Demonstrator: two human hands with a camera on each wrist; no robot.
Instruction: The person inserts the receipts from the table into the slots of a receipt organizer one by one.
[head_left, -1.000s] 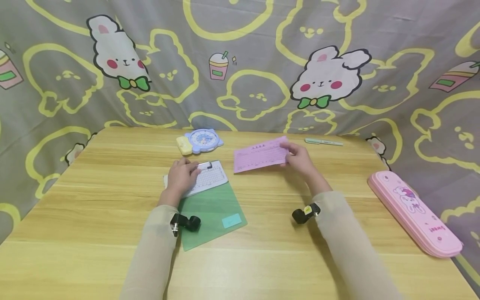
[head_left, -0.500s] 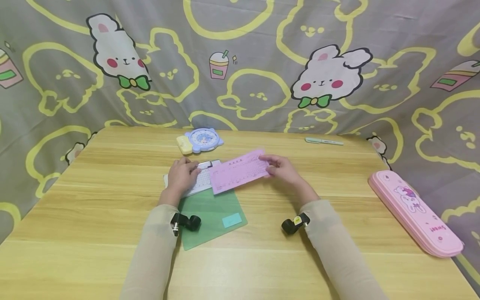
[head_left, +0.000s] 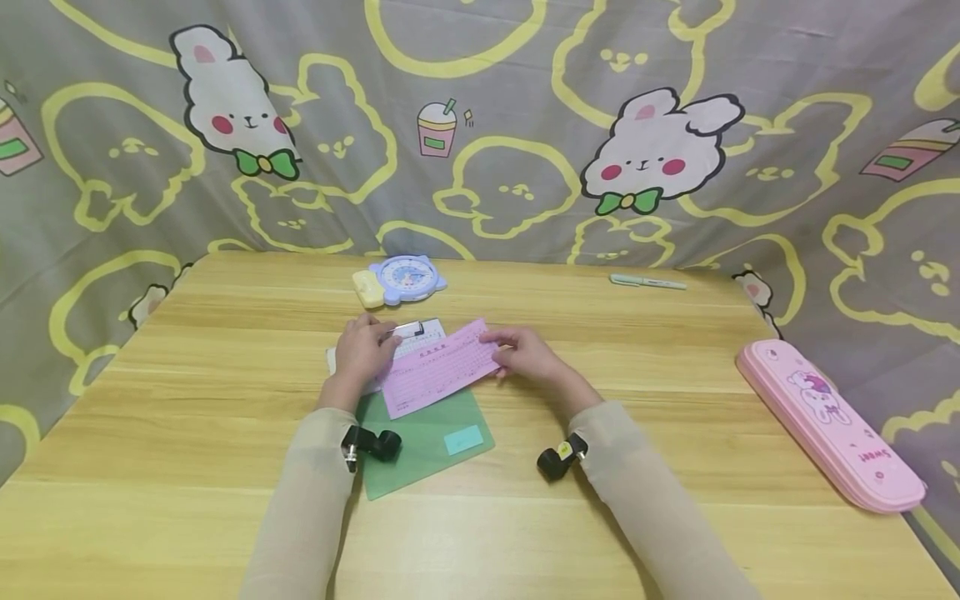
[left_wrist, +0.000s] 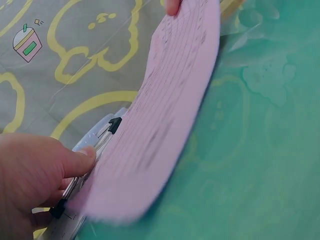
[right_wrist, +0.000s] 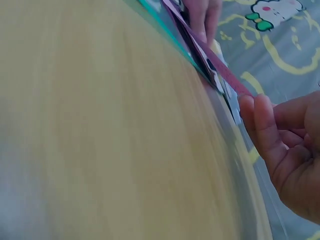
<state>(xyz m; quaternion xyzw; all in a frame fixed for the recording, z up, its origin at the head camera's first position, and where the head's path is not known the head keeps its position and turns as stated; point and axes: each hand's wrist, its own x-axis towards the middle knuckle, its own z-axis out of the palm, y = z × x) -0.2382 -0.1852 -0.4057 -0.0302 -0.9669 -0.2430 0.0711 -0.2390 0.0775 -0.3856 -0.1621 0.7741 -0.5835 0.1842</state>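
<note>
My right hand (head_left: 525, 357) pinches the right end of a pink printed form (head_left: 442, 371) between thumb and fingers. The form slants over a green clipboard (head_left: 405, 467) and partly covers a white gridded form (head_left: 397, 350) at its top. My left hand (head_left: 364, 354) grips the clipboard's metal clip (head_left: 408, 331). In the left wrist view, the left thumb lies on the clip's wire (left_wrist: 72, 187), and the free end of the pink form is blurred beside it. The right wrist view shows the pink form edge-on above the clipboard, held at my right fingertips.
Behind the clipboard lies a blue toy clock (head_left: 408, 279) with a yellow part. A pale green pen (head_left: 647, 282) is at the back right of the wooden table (head_left: 187, 417). A pink pencil case (head_left: 828, 425) lies at the right edge. A patterned curtain (head_left: 510, 108) hangs behind.
My right hand has carried the pink form left and toward me, from beside the clipboard to over the white form. The left hand has stayed at the clip.
</note>
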